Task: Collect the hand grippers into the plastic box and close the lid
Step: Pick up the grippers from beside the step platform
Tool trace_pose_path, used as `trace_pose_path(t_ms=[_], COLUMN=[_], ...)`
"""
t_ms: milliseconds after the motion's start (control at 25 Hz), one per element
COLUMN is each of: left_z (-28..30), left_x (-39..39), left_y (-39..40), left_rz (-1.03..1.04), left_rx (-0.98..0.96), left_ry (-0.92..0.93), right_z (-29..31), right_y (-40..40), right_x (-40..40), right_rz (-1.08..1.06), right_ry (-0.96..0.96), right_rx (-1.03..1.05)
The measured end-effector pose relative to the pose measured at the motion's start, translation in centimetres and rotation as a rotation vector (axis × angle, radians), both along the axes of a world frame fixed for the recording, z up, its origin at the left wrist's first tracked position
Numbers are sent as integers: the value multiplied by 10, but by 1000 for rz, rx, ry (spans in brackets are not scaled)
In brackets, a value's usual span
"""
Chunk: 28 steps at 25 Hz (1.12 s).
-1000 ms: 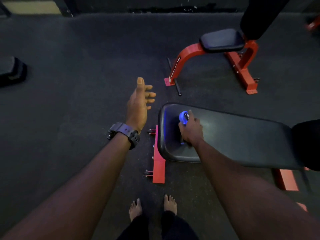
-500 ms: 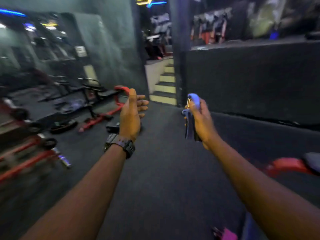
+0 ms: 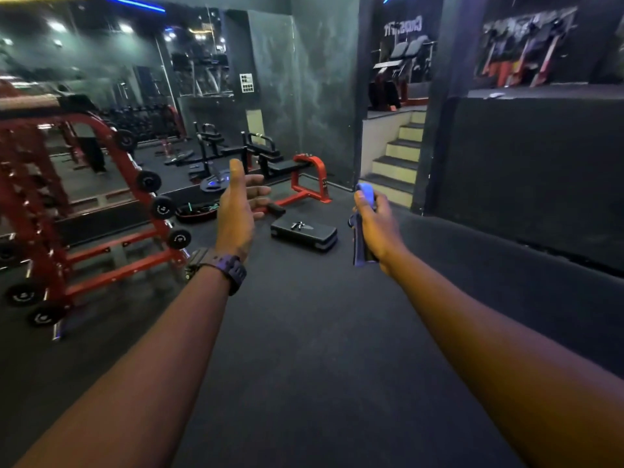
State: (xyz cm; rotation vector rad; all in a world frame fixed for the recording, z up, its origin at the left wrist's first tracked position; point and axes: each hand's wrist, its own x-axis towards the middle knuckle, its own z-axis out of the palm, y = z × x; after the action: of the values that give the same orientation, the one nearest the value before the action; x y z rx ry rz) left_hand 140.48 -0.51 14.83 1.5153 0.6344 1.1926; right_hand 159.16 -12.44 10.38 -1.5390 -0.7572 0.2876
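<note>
Blue-and-black hand gripper (image 3: 360, 228) held upright in mid-air, right hand (image 3: 377, 228) fingers curled round its handles. Left hand (image 3: 238, 211), wearing a dark wristwatch (image 3: 225, 266), is raised with fingers spread wide, holding nothing. Beyond on the dark rubber floor (image 3: 304, 332): black step platform (image 3: 304, 234), red weight rack (image 3: 84, 231).

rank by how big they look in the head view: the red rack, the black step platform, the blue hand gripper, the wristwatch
1. red rack
2. black step platform
3. blue hand gripper and wristwatch: about alike; both sit much nearer the camera than the platform, so true sizes stay unsure.
</note>
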Motion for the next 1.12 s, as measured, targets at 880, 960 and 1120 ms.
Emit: trace_pose_path(t_ms=[880,960,1120], left_z=[-56,-54,-66], left_x=[154,180,229], left_y=[341,392,489], left_rz=[-19,-13,-14], left_rx=[-104,-115,-124], left_ry=[73,73,82], right_z=[-56,-56,-58], right_y=[353,403,500], right_x=[164,194,249], right_rz=[-11,-11,-15], right_ry=[20,38,31], right_rx=[-106,-134,-175])
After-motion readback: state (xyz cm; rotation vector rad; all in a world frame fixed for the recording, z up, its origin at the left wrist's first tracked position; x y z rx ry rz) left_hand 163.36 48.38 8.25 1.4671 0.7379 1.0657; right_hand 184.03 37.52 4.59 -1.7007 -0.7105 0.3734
